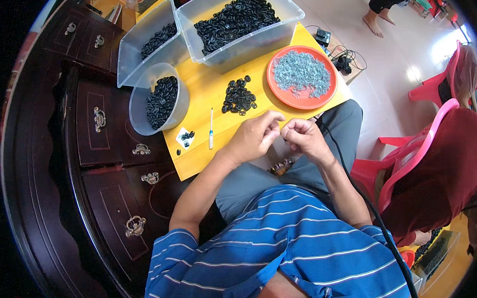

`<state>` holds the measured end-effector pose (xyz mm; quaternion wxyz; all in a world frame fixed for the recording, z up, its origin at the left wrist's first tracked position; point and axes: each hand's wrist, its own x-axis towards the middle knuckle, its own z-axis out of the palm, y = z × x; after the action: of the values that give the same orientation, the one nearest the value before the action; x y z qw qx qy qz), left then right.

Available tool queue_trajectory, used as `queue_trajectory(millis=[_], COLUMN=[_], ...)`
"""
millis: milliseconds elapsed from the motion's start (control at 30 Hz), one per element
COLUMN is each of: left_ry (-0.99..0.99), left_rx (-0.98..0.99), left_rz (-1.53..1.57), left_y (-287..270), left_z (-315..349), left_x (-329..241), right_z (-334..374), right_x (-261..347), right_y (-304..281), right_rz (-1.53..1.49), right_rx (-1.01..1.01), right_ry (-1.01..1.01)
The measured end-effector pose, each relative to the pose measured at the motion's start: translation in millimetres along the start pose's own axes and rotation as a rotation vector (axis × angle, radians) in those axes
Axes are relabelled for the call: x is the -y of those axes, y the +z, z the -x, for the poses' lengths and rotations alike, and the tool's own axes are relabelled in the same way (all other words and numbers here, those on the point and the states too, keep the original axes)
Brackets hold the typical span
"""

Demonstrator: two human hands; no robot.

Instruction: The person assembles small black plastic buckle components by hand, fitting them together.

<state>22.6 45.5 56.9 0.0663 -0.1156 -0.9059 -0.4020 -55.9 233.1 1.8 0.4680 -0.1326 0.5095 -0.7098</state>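
My left hand (256, 136) and my right hand (305, 139) meet above my lap at the table's near edge. Thumb and fingers are pinched together on both, and whatever small thing sits between them is too hidden to make out. Just beyond lies a loose pile of small black oval plastic pieces (239, 98). An orange-red round plate (299, 105) full of small pale grey-blue slivers (301, 73) stands beyond my right hand. To the left of my left hand lies a thin screwdriver (211, 136) with a light handle.
On the yellow table (195, 166), a round translucent tub (184, 106) and two bins (242, 52) (128, 61) hold more black pieces. Several lie by a white paper scrap (182, 132). Dark drawers (99, 149) flank the left; a cable (363, 190) passes my right arm. Pink chairs (400, 178) and people are rightward.
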Motion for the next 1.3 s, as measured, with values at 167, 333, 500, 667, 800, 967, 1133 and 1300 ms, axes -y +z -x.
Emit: queue_trajectory(millis=[167, 333, 500, 667, 800, 967, 1133, 1300], left_ry=[-0.398, -0.449, -0.477, -0.528, -0.513, -0.515, -0.536, -0.486], left_rx=[-0.145, -0.15, -0.223, -0.356, -0.343, -0.361, -0.359, -0.444], left_rz=[0.688, 0.757, 0.864, 0.789, 0.763, 0.687, 0.564, 0.696], left_y=[21.1, 30.2, 28.4, 25.7, 24.3, 22.3, 18.9, 21.4], left_z=[21.9, 41.1, 47.7, 52.6, 51.9, 55.3, 56.3, 51.3], left_x=[15.9, 21.7, 26.7, 26.1, 30.9, 32.8, 30.1, 24.9], right_z=[-8.9, -24.6, -19.1, -13.8, -10.9, -17.8, -19.2, -21.1], right_x=[25.4, 49.1, 42.6, 2.0, -22.2, -39.4, -38.2, -40.1], right_y=[3.5, -16.0, -19.5, 4.6, 19.4, 30.7, 39.0, 39.3], right_rz=[0.67, 1.112, 0.971, 0.529, 0.265, 0.204, 0.173, 0.148], right_rx=[-0.532, -0.654, -0.68, -0.448, -0.264, -0.188, -0.139, -0.101], right_ry=[-0.377, -0.493, -0.475, -0.393, -0.246, -0.212, -0.217, -0.251])
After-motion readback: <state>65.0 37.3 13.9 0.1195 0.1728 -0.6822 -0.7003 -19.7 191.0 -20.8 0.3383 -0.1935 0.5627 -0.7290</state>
